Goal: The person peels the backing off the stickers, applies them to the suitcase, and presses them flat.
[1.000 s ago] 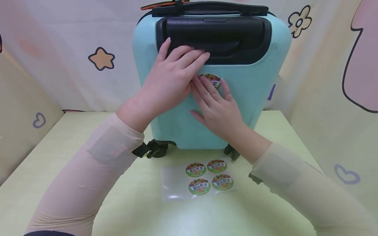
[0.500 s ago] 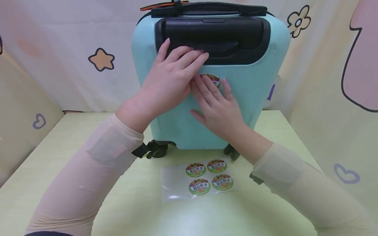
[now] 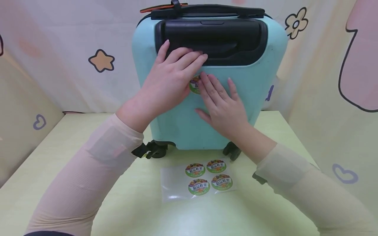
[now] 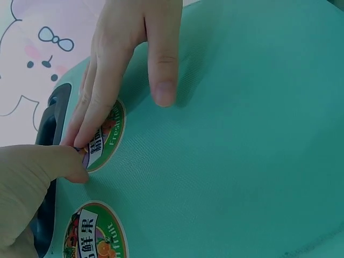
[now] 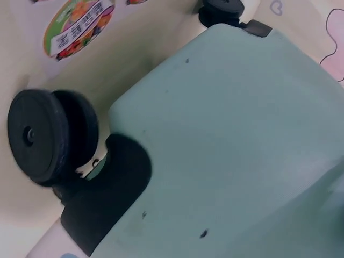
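A light blue suitcase (image 3: pixel 206 111) stands upright on its wheels, its black recessed panel (image 3: pixel 218 36) facing me. My right hand (image 3: pixel 225 106) lies with straight fingers over an oval fruit sticker (image 3: pixel 194 86) on the shell, covering its right part. Up and to the left, my left hand (image 3: pixel 174 75) rests on the suitcase, fingertips against the panel's lower edge. In the left wrist view its thumb (image 4: pixel 72 164) is at the sticker's edge. That view also shows a second fruit sticker (image 4: pixel 99 234) stuck lower down the picture, which the left hand hides from the head camera.
On the table (image 3: pixel 133 209) before the suitcase lies a clear sheet (image 3: pixel 174 183) carrying several similar oval stickers. Black caster wheels (image 3: pixel 159 149) carry the suitcase, and a black carry handle (image 3: pixel 212 10) tops it. Patterned cloth (image 3: pixel 73 39) hangs behind and at both sides.
My right hand has slid a little to the right across the sticker, uncovering its left part and covering its right. My left hand has stayed in place.
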The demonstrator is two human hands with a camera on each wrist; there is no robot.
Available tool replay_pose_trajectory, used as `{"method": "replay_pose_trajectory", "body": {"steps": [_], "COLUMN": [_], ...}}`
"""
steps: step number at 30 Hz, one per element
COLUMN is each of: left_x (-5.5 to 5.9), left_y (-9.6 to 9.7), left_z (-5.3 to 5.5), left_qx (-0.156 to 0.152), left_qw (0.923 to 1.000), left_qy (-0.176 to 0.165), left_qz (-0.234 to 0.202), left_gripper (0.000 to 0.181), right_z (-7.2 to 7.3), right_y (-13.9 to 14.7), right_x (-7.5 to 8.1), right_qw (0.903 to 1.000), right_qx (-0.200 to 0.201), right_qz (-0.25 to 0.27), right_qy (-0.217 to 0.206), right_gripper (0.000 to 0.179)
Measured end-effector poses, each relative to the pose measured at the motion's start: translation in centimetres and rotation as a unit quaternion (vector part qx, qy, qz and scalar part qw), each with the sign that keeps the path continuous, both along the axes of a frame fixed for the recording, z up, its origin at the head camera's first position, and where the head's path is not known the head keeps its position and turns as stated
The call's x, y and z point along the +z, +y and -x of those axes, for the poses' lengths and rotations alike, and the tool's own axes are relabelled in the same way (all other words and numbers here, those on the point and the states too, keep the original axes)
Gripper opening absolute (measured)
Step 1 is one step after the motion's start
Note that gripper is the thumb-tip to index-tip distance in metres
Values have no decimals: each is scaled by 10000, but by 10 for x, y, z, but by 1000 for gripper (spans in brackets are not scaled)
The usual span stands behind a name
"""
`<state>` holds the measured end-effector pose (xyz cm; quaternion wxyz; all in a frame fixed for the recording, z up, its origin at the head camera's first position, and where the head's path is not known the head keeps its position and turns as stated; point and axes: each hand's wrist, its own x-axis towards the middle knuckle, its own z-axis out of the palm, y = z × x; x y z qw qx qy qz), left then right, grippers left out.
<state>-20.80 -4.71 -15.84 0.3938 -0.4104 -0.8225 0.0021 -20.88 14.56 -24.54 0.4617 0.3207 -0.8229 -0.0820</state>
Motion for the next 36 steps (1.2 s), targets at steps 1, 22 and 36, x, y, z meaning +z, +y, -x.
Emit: {"method": "replay_pose_trajectory", "body": {"steps": [1,22,36], "left_x": [0,-1,-2], "left_y": [0,1,1], "left_z": [0,1,-1], "left_qx": [7,-29,33], "left_qw": [10000,10000,9999], "left_qy": [-3,-21,-65], "left_qz": [0,-81,-103], "left_gripper": [48,48,48], "right_z": [0,0,0], "right_y": [1,13,14], "right_x": [0,-3,-8], "right_qw": [10000,10000,9999], "right_qx": [-4,-21,98], "right_qz": [0,-58,134], "right_qy": [3,0,38], "right_gripper": [69,72,71]}}
